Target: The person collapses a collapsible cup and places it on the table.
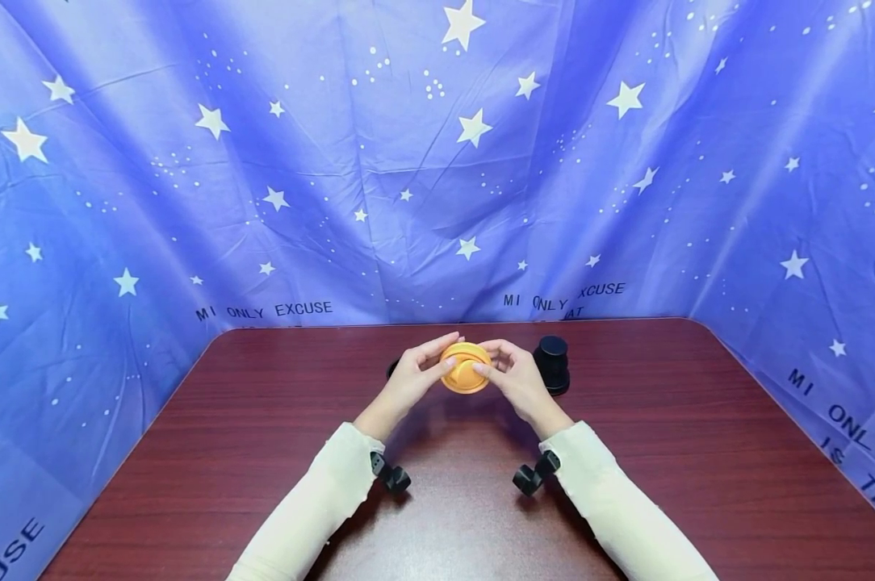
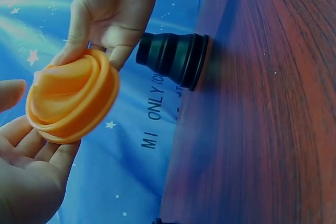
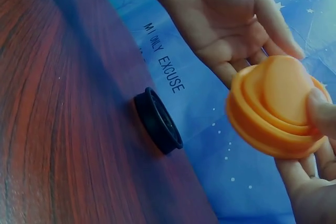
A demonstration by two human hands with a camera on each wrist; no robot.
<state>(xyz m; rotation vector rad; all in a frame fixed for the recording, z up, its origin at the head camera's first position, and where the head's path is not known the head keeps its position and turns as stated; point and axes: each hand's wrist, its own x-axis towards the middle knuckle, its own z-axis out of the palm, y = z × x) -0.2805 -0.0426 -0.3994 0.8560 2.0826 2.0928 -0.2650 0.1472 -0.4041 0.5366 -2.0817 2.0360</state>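
Orange cup: the orange collapsible cup [image 1: 466,378] is being held up off the table [image 1: 452,508], its folded face tilting toward the person and its inner tiers sitting unevenly in the outer ring.
Left hand: the left hand [image 1: 411,378] is holding the orange cup's left side; fingers are clamping on the rim, the thumb lying toward the face.
Right hand: the right hand [image 1: 519,381] is gripping the orange cup's right side; fingers are clamping on it, the thumb pressing on the face.
Black cup: a black tiered cup [image 1: 551,367] is standing on the table right of the orange cup, narrow end up.
Black ring: a low round black piece [image 3: 152,128] is lying on the table left of the orange cup, mostly hiding behind the left hand in the head view.
Backdrop: a blue star-printed curtain [image 1: 379,161] is hanging beyond the orange cup.
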